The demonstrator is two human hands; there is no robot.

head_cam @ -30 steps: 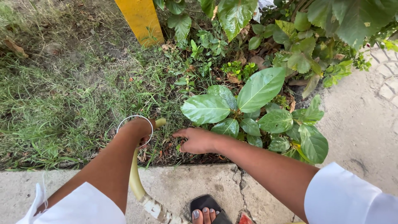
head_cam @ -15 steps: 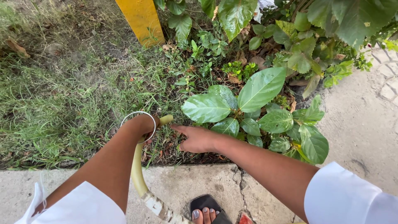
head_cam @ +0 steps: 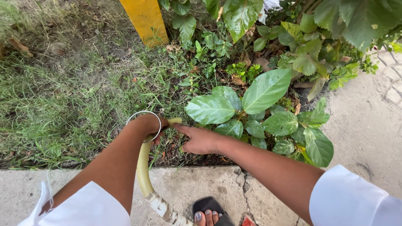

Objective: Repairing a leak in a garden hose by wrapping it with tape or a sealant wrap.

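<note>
Left hand point(head_cam: 151, 125) grips a pale hose point(head_cam: 143, 171); right hand point(head_cam: 200, 140), fingers extended, nears broad-leafed plant point(head_cam: 255, 109).

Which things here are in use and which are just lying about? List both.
In use: left hand gripping the yellow-green hose; right hand at its tip.

Lying about: yellow post, big-leaved plant, grass, concrete curb, sandalled foot.

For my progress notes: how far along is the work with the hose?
Done: the hose already reaches the soil beside the broad-leaved plant. In hand: the left hand grips it near its end, and the right hand touches the tip. Left: no water shows at the tip.
</note>
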